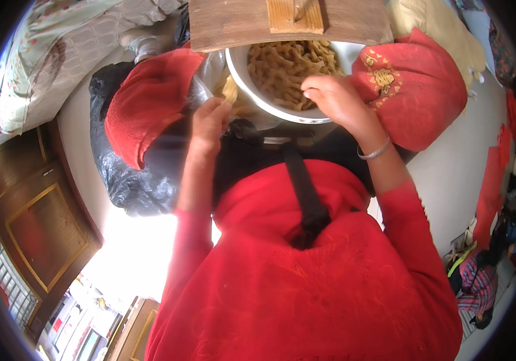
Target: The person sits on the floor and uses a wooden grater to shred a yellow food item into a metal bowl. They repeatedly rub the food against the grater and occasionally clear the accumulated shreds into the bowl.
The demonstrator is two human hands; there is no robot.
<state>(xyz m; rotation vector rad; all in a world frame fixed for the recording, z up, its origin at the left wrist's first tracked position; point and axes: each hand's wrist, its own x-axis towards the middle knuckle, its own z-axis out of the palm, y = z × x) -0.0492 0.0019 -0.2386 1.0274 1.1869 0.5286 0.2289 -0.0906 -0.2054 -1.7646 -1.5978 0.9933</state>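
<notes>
A white bowl (258,97) sits between my knees, filled with many pale brown, twisted strips (280,67), perhaps food. Over the bowl's right side is my right hand (332,97), fingers bent close together; whether something small is pinched in them cannot be told. Left of the bowl, my left hand (211,119) pinches a yellowish strip (230,89) between thumb and fingers. Beneath it lies clear plastic (201,88) with more yellowish pieces inside or behind it. Red cloths (149,99) cover both knees, the right one (404,90) with gold embroidery.
A wooden board (235,22) with a small block (294,18) fixed on it overhangs the bowl's far rim. A black plastic bag (118,180) lies by my left leg. A patterned cover hangs at upper left, above a wooden door (46,230). Another person (479,280) is at far right.
</notes>
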